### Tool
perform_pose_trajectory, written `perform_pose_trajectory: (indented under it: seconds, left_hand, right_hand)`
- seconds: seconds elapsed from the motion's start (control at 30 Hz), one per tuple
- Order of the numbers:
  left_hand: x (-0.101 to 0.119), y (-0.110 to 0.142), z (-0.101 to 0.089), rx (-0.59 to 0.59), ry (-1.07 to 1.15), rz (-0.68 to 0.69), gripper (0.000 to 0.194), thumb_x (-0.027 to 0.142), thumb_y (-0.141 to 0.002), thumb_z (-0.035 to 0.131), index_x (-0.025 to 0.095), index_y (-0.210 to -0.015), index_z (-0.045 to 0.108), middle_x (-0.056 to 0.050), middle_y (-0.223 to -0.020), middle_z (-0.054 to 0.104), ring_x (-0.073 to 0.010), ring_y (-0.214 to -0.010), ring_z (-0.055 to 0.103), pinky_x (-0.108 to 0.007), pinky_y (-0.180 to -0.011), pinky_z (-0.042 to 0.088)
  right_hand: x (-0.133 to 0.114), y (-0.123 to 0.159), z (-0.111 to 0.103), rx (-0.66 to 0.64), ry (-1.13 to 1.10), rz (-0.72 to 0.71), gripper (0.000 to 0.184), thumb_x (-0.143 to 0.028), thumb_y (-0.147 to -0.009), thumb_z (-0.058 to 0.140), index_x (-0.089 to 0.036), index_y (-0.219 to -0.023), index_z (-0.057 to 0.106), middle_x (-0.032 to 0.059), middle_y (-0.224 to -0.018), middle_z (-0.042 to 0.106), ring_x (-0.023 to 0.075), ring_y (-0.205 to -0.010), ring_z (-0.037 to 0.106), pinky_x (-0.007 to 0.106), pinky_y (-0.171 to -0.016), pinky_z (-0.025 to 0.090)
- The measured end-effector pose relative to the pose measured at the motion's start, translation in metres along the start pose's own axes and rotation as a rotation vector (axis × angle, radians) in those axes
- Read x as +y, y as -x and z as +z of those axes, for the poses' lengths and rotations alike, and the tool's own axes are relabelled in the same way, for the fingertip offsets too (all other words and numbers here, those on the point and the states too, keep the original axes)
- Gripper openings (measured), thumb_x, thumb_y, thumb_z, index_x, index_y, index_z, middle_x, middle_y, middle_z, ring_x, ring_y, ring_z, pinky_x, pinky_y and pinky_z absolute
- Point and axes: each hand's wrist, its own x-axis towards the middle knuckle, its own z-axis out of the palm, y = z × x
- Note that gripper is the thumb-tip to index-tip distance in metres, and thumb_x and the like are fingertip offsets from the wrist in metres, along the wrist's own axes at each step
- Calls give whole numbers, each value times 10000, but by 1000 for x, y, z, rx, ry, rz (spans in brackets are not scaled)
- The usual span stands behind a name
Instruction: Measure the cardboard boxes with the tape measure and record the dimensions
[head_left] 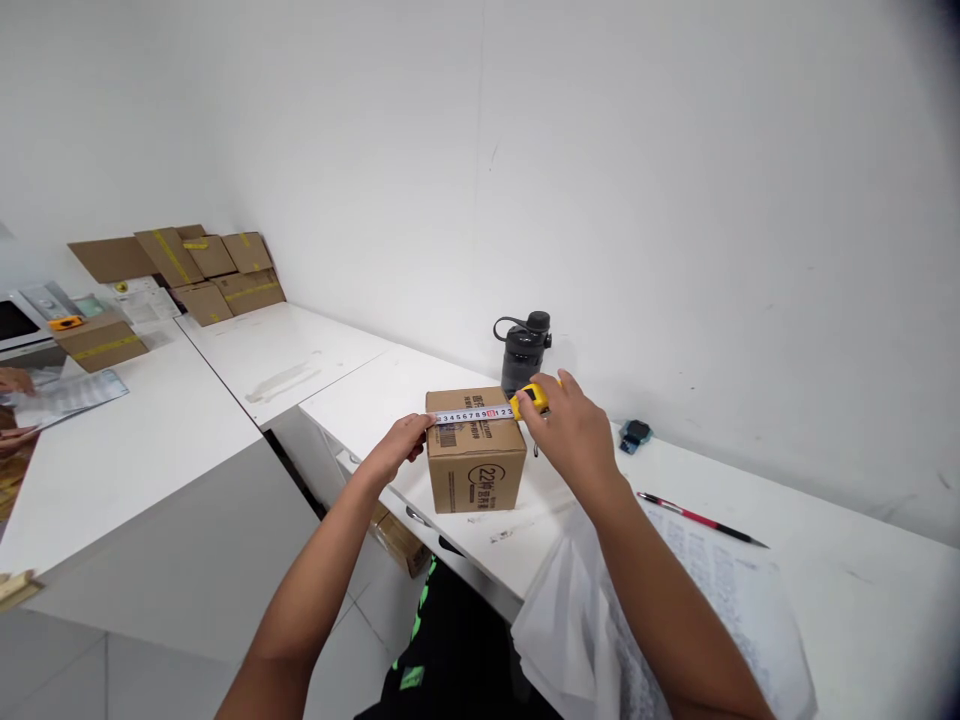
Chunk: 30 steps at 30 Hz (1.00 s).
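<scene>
A brown cardboard box with dark printing stands upright on the white table. Across its top lies the pulled-out blade of a tape measure, its numbers facing up. My right hand grips the yellow case at the box's right edge. At the left edge, my left hand pinches the blade's end against the box; the fingertips are partly hidden. Just behind the box is a dark water bottle with a carrying loop.
On the table to the right lie a red and black pen, printed sheets and a small blue-black device. Flattened cartons lean at the far left. Another person's hands hold papers there.
</scene>
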Motion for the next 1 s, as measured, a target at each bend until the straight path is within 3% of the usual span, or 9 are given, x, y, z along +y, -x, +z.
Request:
perform_pose_trajectory:
  seconds: [0.17, 0.43, 0.7, 0.87, 1.0]
  left_hand:
    - [-2, -2, -1, 0, 12, 9, 409, 580, -818, 502, 214, -686, 376, 50, -610, 353, -98, -501, 302, -258, -490, 249]
    - [1, -1, -8, 36, -106, 64, 419, 553, -824, 516, 204, -611, 425, 18, -588, 429, -121, -532, 369, -277, -529, 291]
    - [6, 2, -11, -5, -141, 104, 406, 516, -829, 509, 195, -587, 451, 3, -590, 472, -128, -569, 411, -283, -591, 349]
    - [18, 9, -19, 11, -198, 140, 354, 458, -833, 507, 189, -606, 476, 17, -595, 473, -126, -582, 410, -273, -606, 342]
    - [33, 54, -13, 134, -139, 291, 339, 458, -892, 483, 194, -680, 462, 26, -634, 453, -130, -619, 411, -265, -615, 332]
  right_hand:
    - [2, 0, -3, -11, 1, -5, 412, -442, -957, 380, -201, -1197, 614, 162, -1287, 577, 278, -918, 663, 360, -706, 512]
    - [10, -3, -6, -141, -69, -1, 544, -561, -935, 391, -206, -1329, 512, 151, -1372, 516, 315, -1091, 603, 401, -795, 521]
    - [15, -5, -3, -195, -135, 3, 623, -572, -908, 438, -202, -1408, 411, 181, -1470, 399, 324, -1074, 619, 430, -759, 542]
    - [21, -9, 9, -34, -258, -105, 535, -544, -873, 542, -222, -1299, 518, 135, -1302, 558, 286, -1000, 650, 393, -685, 573]
    - [6, 0, -17, 297, -347, -273, 496, -507, -845, 633, -240, -1252, 539, 137, -1262, 583, 278, -1056, 641, 374, -712, 597]
